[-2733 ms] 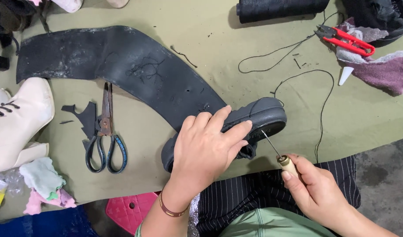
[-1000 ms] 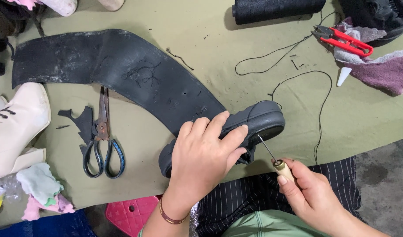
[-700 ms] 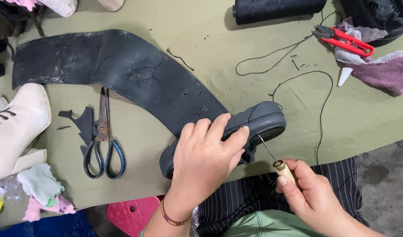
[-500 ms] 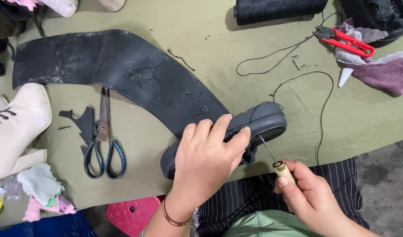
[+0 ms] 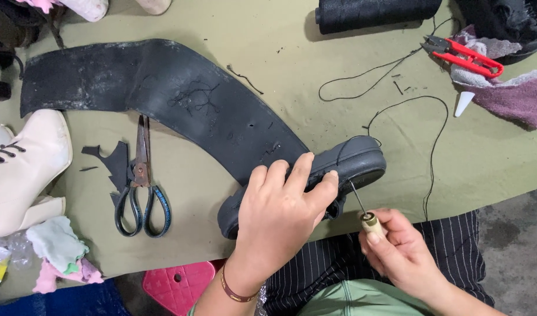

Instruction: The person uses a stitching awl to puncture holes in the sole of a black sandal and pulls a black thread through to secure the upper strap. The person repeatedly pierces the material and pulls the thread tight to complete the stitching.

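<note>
At the table's near edge, the left hand [image 5: 280, 219] presses down on a dark shoe [image 5: 356, 164], fingers clasping it. Beside it the right hand [image 5: 400, 254] grips a wooden-handled awl [image 5: 365, 213], its needle touching the sole; black thread [image 5: 432, 146] trails beyond.

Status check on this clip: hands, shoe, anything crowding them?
Left hand pressing down on dark shoe. Right hand gripping awl, needle at the sole edge. Black thread trails beside; scissors lie apart.

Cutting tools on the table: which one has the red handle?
The small thread snips at the upper right, lying on cloth scraps. The large scissors at the left have dark handle loops and rusty blades.
</note>
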